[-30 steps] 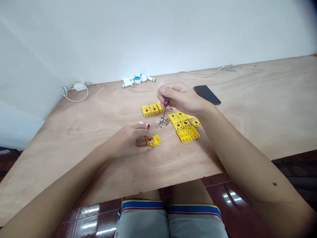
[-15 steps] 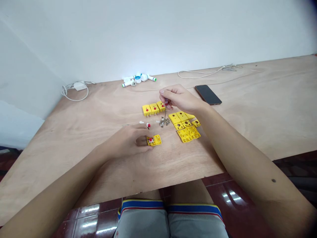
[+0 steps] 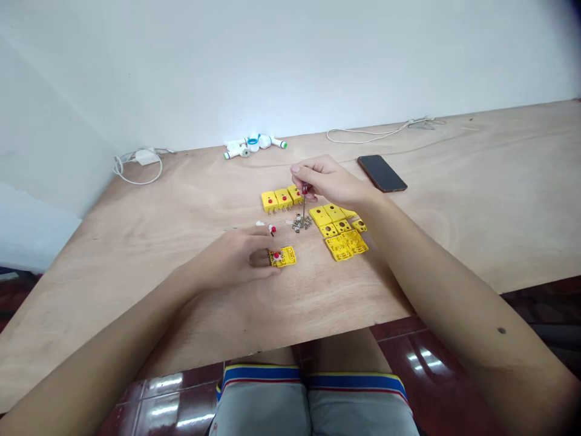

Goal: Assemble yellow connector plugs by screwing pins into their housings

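Note:
My right hand point(image 3: 329, 180) pinches the handle of a small screwdriver point(image 3: 304, 204), whose shaft points down into a pile of small metal screws point(image 3: 307, 223). My left hand point(image 3: 236, 255) rests on the wood, its thumb and fingers closed round the left side of an open yellow plastic housing half point(image 3: 288, 257). A red button part point(image 3: 276, 255) sits in that half. Just beyond the left fingers lies a loose red-and-white piece point(image 3: 273, 229). Behind the screws stand three yellow plugs point(image 3: 284, 198) with red dots and metal pins; the right fingers partly overlap the rightmost.
Yellow covers point(image 3: 334, 212) and open yellow halves point(image 3: 347, 245) lie right of the screws. A phone point(image 3: 382, 173) is beyond my right wrist. Along the wall are white-and-blue pipe-like parts point(image 3: 253, 145), a white adapter with cable point(image 3: 145, 157) and a thin white cable point(image 3: 363, 142).
Almost nothing differs. My right hand and the screwdriver stay over the screws, and the left hand keeps its hold on the yellow half; the whole view shifts very slightly.

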`<action>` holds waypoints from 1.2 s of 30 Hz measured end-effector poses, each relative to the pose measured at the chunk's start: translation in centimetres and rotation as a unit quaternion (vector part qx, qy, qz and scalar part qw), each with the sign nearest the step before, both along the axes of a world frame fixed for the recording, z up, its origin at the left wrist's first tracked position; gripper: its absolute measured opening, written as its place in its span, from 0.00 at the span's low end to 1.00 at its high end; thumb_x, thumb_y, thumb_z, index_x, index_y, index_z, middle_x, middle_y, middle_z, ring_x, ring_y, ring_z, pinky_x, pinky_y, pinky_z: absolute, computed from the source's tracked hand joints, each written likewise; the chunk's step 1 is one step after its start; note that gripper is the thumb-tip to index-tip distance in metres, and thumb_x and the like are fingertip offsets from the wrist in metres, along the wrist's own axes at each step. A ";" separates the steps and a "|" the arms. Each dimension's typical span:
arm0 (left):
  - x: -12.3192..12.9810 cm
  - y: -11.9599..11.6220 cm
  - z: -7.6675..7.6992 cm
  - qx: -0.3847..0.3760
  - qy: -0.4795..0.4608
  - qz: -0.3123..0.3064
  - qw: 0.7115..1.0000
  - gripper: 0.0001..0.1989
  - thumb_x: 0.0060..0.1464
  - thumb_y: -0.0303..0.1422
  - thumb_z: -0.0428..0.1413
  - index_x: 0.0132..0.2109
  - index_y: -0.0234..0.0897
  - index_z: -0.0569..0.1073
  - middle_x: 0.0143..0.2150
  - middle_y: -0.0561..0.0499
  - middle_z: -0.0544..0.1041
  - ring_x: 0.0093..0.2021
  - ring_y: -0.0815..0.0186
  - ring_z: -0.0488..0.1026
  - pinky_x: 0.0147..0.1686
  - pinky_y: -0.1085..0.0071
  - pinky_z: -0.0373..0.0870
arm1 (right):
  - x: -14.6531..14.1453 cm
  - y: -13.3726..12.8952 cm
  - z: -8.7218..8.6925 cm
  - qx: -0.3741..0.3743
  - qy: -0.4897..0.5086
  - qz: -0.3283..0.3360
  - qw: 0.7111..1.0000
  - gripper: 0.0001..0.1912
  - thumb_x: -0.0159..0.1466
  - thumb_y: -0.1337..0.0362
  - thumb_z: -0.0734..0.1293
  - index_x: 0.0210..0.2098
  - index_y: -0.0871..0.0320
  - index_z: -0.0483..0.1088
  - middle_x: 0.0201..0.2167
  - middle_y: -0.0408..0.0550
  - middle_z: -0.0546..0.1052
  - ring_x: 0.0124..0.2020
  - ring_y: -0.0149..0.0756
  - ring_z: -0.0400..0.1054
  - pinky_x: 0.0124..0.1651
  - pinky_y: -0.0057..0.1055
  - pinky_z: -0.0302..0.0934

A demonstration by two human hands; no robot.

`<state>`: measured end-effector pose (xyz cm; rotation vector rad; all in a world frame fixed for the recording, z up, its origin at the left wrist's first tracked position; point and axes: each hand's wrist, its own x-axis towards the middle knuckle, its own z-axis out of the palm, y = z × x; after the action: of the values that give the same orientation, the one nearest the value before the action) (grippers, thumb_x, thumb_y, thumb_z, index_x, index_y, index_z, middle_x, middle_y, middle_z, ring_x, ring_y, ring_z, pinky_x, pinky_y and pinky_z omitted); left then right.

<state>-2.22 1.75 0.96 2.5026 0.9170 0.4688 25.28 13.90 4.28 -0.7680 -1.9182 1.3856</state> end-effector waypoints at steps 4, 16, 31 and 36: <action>0.1 0.0 0.0 -0.009 -0.001 0.003 1.000 0.16 0.70 0.44 0.66 0.59 0.43 0.84 0.56 0.43 0.83 0.54 0.55 0.83 0.49 0.61 0.80 | -0.1 -0.2 0.2 0.003 0.001 -0.006 1.000 0.27 0.79 0.45 0.68 0.29 0.56 0.69 0.24 0.40 0.66 0.23 0.28 0.61 0.27 0.29 0.54; 0.1 0.0 0.2 0.004 0.003 -0.001 1.000 0.16 0.71 0.44 0.64 0.58 0.42 0.84 0.55 0.43 0.83 0.50 0.57 0.84 0.46 0.63 0.80 | -0.5 -0.5 0.0 0.012 -0.020 -0.035 0.999 0.30 0.76 0.38 0.70 0.29 0.55 0.67 0.24 0.40 0.65 0.25 0.30 0.61 0.28 0.30 0.55; 0.2 -0.1 0.3 -0.002 -0.003 0.002 1.000 0.14 0.69 0.42 0.66 0.57 0.42 0.84 0.57 0.43 0.83 0.52 0.57 0.83 0.46 0.64 0.79 | -0.8 -0.6 -0.1 0.009 0.024 -0.038 0.999 0.27 0.77 0.43 0.71 0.29 0.55 0.68 0.24 0.39 0.64 0.23 0.28 0.60 0.27 0.30 0.53; 0.5 -0.1 0.5 -0.020 -0.010 0.010 1.000 0.15 0.68 0.40 0.67 0.57 0.43 0.84 0.51 0.46 0.85 0.52 0.56 0.83 0.47 0.64 0.78 | -1.7 -1.8 -0.1 -0.039 0.063 0.066 0.995 0.27 0.74 0.40 0.73 0.32 0.56 0.72 0.25 0.38 0.68 0.23 0.27 0.63 0.25 0.29 0.55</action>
<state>-1.73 1.64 1.41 2.4501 0.9360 0.4762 23.62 12.13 4.17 -0.5844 -1.8535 1.5586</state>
